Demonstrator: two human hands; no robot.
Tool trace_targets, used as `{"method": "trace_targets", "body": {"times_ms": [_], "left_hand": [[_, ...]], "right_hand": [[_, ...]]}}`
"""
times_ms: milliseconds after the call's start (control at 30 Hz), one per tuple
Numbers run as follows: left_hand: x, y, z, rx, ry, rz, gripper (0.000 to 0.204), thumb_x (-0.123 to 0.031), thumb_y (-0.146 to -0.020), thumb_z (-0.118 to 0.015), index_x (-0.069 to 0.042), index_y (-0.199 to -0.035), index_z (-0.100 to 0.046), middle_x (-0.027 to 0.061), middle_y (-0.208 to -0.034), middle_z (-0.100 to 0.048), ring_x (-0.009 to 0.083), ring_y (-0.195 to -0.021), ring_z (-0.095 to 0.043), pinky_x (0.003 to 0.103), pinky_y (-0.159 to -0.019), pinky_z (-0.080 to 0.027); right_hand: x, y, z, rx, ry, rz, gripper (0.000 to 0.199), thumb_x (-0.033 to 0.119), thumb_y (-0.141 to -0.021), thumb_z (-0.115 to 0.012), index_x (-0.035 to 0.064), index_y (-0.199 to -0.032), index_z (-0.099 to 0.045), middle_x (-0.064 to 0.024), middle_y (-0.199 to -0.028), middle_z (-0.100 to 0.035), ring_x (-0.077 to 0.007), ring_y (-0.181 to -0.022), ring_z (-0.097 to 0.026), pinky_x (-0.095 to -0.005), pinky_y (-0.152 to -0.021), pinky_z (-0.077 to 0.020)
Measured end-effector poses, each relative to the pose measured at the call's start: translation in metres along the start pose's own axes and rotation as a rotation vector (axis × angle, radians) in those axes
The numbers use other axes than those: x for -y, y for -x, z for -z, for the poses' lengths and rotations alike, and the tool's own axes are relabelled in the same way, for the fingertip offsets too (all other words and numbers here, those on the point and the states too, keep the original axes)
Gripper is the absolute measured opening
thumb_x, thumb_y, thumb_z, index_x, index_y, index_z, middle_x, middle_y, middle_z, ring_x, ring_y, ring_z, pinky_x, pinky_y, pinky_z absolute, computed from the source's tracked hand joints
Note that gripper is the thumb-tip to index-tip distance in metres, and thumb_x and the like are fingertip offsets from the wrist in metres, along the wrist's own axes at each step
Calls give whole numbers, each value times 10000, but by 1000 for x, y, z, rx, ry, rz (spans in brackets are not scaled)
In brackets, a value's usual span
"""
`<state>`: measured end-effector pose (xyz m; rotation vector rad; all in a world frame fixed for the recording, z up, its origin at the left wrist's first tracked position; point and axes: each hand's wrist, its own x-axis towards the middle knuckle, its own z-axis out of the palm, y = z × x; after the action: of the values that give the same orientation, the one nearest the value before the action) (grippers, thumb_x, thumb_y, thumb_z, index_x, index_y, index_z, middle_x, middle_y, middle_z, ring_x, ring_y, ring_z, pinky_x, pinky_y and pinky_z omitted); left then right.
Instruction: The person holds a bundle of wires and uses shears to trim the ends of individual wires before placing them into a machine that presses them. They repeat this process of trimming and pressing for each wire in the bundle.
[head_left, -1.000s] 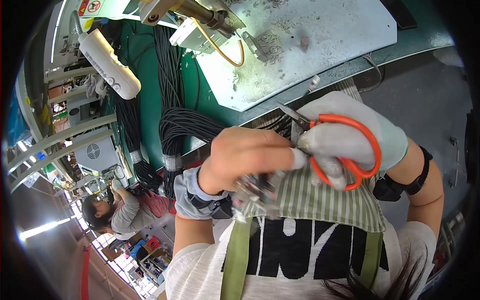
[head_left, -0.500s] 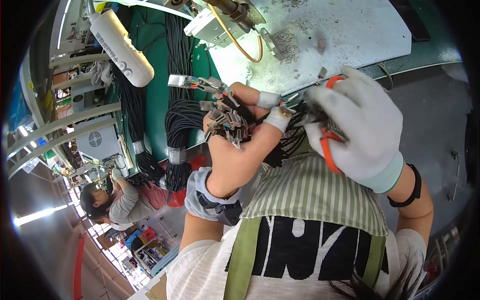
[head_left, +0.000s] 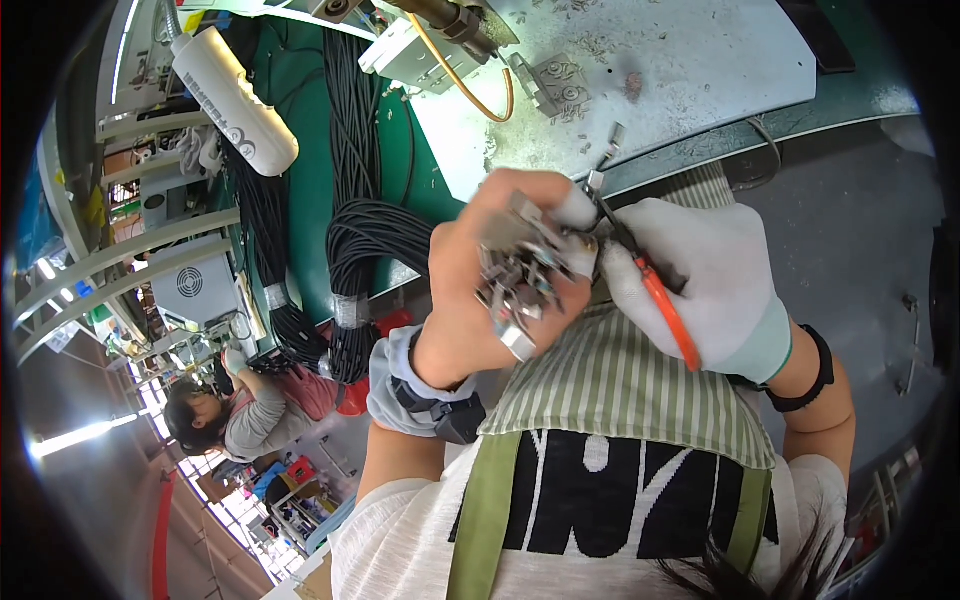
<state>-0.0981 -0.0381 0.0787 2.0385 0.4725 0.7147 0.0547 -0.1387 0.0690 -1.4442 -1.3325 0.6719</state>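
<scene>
Trainee: What are the fingers gripping?

Trainer: Fingers closed, the left hand [head_left: 458,290] is gripping a bunch of metal plugs [head_left: 525,285] near the apron [head_left: 620,385]. The gloved right hand [head_left: 705,275] is gripping orange-handled scissors [head_left: 664,305]; whether the blades are parting, I cannot tell.

Trainee: Which step is showing?

Trainer: Apparently, the hands are positioning the scissors beside one plug. The next move is probably calling for a steady left grip, blades clear of fingertips.

Trainee: Beyond?

Trainer: Black cables [head_left: 355,130] are lying on the green counter [head_left: 305,240].
</scene>
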Motion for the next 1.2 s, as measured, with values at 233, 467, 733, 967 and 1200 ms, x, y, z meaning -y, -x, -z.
{"method": "trace_targets", "body": {"times_ms": [233, 467, 733, 967, 1200], "left_hand": [[-2, 7, -6, -201, -59, 235, 345, 46, -680, -693, 11, -990, -545, 1, -744, -557, 42, -619, -507, 180, -571, -415], [-3, 4, -6, -201, 6, 387, 279, 3, -692, -723, 12, -925, -571, -17, -722, -548, 28, -608, -497, 163, -558, -405], [-8, -4, 1, -164, 261, 633, 199, 13, -744, -686, 14, -921, -596, -38, -662, -531, 26, -579, -480, 169, -523, -384], [62, -3, 41, -259, 642, 773, 33, -46, -833, -590, -23, -852, -577, -45, -590, -455, 33, -466, -366, 206, -425, -258], [89, -51, 38, -97, 877, 776, 75, -36, -825, -577, -46, -777, -520, -28, -575, -430, 53, -437, -351, 213, -416, -245]], "right_hand": [[-3, -5, -3, 69, 50, -39, 85, 47, -750, -640, 8, -824, -625, -106, -593, -551, -231, -468, -536, -300, -468, -422], [-16, -9, -14, -238, 404, 280, 113, 125, -785, -656, 28, -804, -601, -120, -577, -518, -268, -478, -542, -315, -464, -411], [-13, -3, -10, 116, -102, -132, 149, 145, -817, -620, 7, -775, -580, -136, -580, -511, -254, -464, -513, -315, -477, -414], [-34, -24, 0, 17, -81, -253, 189, 156, -846, -590, -5, -753, -556, -159, -562, -468, -270, -476, -477, -339, -492, -394], [-69, -96, -15, 45, 267, 324, 266, 223, -910, -522, -22, -820, -574, -31, -516, -512, -82, -406, -490, -232, -402, -382]]}}
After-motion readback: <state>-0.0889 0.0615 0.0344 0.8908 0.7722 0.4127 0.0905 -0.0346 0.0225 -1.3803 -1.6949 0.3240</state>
